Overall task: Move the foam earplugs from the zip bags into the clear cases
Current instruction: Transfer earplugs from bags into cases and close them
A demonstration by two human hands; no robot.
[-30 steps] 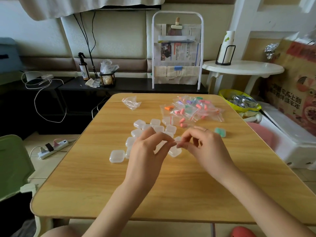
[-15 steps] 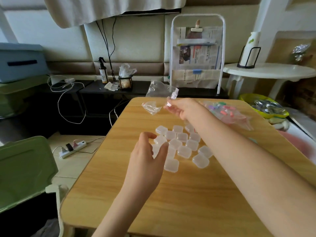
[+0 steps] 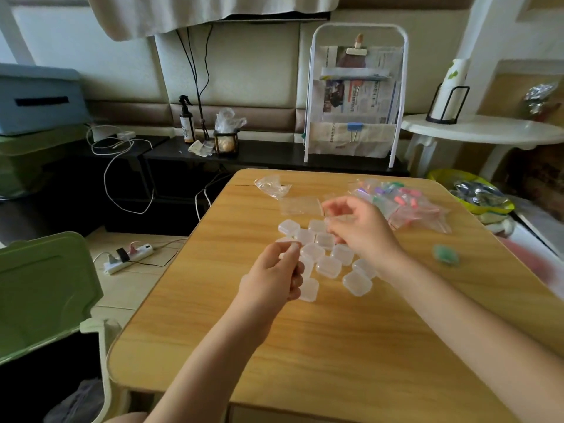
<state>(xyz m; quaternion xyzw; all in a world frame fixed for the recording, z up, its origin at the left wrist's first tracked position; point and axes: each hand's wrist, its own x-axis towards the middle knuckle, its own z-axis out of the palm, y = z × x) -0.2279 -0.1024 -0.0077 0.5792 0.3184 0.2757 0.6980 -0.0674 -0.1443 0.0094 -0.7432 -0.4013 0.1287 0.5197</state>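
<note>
Pale, something tiny sits pinched between the left hand's (image 3: 271,277) curled fingers (image 3: 293,248); what it is cannot be told. Right hand (image 3: 361,228) hovers over the clear cases (image 3: 328,265), its fingers loosely curled, holding nothing visible. Empty zip bags (image 3: 300,206) lie just beyond; filled bags of coloured earplugs (image 3: 406,198) rest far right on the wooden counter (image 3: 335,361).

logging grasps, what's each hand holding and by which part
Left hand pinches its fingertips together; on what, cannot be told. Right hand holds nothing.
</note>
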